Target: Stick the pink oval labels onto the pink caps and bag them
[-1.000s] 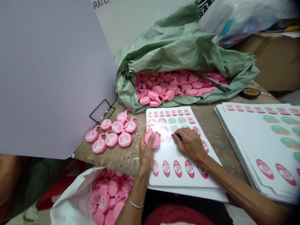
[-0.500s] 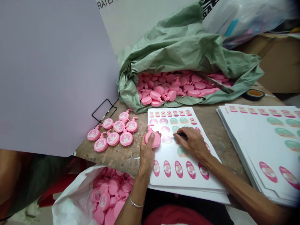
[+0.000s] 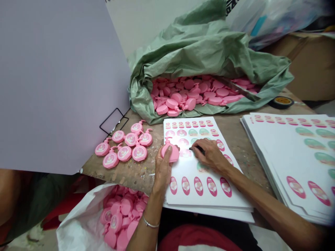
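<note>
Even indoor light, soft glare on the sticker sheet (image 3: 183,164), curved edges, dim corners

Paint-flecked wooden workbench (image 3: 123,173) with pink pump-bottle pieces (image 3: 124,148), sticker sheets (image 3: 199,186), a tape roll (image 3: 281,102)

Workplace, type: small hand-work workshop or packing room, informal. Evidence: worn wooden desk (image 3: 123,172), top scarred and spattered with dried residue; green woven sack (image 3: 193,45) and white woven sack (image 3: 73,226), each filled with loose pink plastic bottle-shaped pieces (image 3: 183,94) in bulk; stacked sheets of printed oval labels (image 3: 290,164), many repeats per sheet; roll of tape (image 3: 281,102) on the desk; cardboard carton (image 3: 311,66) behind it; clear plastic bags (image 3: 274,17) heaped on the carton; large lilac-grey board (image 3: 57,80) leaning beside the desk.
</note>
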A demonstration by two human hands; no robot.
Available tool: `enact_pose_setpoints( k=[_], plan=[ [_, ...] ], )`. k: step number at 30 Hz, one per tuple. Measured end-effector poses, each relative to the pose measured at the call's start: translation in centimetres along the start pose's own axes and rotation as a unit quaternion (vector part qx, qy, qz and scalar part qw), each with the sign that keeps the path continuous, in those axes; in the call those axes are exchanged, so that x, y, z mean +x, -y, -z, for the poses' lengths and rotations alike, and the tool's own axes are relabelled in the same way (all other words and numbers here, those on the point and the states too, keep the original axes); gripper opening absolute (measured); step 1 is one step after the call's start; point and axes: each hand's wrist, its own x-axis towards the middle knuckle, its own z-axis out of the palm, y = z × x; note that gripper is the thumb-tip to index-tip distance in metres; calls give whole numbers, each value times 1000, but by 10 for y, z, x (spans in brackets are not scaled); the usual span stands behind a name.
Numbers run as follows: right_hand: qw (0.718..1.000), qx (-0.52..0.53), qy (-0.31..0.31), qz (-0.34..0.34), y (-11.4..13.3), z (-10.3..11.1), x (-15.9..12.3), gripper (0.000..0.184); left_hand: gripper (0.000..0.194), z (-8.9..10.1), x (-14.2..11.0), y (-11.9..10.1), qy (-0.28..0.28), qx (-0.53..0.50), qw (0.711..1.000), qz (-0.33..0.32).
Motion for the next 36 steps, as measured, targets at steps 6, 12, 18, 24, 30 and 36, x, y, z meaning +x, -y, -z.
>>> enact_pose_setpoints(
  k=[6,12,18,24,30,36],
  plan=[
    [999,32,-11,-16,3,3,2,13,37,1,0,1,10,4,1000,-5],
    [997,-69,-28,32,2,-3,-2,16,39,1,0,1,8,0,1000,-7],
    [998,54,-26,-17,8,-1,3,25,43,0,-1,2,-7,-13,1000,-6],
    [974,205,-44,-79,18,17,3,21,49,-2,-3,-2,-19,-44,999,0],
    [982,168,-73,-41,49,47,2,33,45,-9,-18,-16,5,-26,999,34],
    [988,122,-89,25,70,49,-2,18,55,-24,-35,-26,22,-51,994,92]
  ],
)
